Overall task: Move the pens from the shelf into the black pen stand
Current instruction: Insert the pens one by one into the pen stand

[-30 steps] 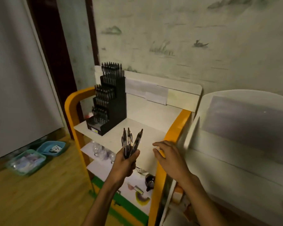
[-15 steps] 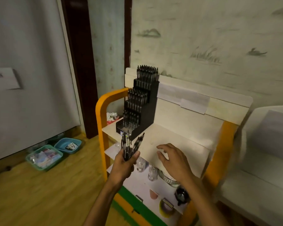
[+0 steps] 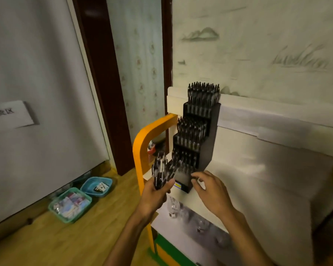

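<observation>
A black stepped pen stand point(image 3: 210, 139) stands at the left end of the white top shelf point(image 3: 258, 175), its tiers packed with several dark pens. My left hand point(image 3: 156, 194) grips a small bunch of pens point(image 3: 162, 172) upright, just in front of the stand's lowest tier. My right hand point(image 3: 210, 187) hovers beside the stand's front right corner, fingers loosely curled and holding nothing. The view is motion-blurred.
The shelf unit has an orange frame point(image 3: 140, 150) and a lower shelf with glassware point(image 3: 173, 208). Two baskets, a green basket point(image 3: 69, 204) and a blue basket point(image 3: 96, 186), sit on the wooden floor by the wall. A dark door frame point(image 3: 104, 83) stands to the left.
The view has shifted closer and to the left. Both hands have moved towards the stand; the left hand's pens now sit at its lowest tier and the right hand is near its front corner.
</observation>
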Motion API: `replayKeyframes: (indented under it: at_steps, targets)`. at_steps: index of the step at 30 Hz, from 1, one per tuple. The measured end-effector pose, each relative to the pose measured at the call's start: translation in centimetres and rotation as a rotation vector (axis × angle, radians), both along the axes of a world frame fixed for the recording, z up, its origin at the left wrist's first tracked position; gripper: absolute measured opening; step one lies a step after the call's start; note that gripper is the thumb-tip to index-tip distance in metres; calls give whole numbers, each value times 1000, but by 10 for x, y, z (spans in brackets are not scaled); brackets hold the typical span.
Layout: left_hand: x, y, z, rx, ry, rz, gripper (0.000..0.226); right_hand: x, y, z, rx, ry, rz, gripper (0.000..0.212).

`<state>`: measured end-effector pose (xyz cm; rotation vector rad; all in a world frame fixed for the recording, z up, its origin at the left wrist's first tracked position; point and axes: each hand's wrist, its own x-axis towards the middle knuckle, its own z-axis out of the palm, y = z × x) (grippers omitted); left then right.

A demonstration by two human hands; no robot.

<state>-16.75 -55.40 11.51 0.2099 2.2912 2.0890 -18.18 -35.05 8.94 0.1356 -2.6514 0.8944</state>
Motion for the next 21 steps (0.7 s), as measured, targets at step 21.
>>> replayKeyframes:
  at_steps: [21]
  targets:
    - [-169, -10, -3, 92, -75, -245, 25, -122, -40, 17, -337, 16, -163, 19]
